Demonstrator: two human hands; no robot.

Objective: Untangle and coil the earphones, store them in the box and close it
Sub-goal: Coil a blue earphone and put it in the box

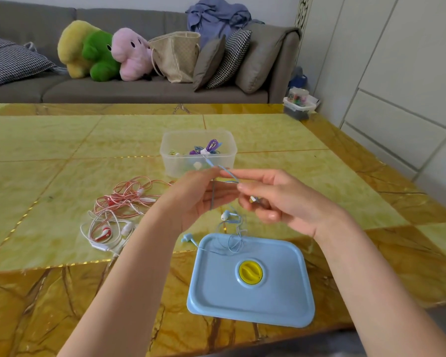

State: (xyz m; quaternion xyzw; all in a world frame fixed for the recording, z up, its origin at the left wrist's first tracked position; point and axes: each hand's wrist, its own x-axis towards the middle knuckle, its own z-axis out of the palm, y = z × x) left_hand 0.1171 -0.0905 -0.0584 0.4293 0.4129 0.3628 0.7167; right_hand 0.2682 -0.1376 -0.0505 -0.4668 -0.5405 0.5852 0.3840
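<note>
So I'm midway: my left hand (198, 199) and right hand (273, 202) both pinch the blue earphones (231, 222). Coiled purple earphones (209, 148) sit boxed at twelve o'clock; red earphones (119, 207) wait at nine, lid (273, 300) off at six.

Both hands, left hand (193, 199) and right hand (276, 199), pinch the blue earphones (228, 173) above the lid (276, 305).

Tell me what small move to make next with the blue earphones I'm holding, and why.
Probably keep winding: the left hand and right hand pinch the blue earphones cord, but its earbuds and loose loops trail onto the blue lid. Coil that slack before reaching for the box.
</note>
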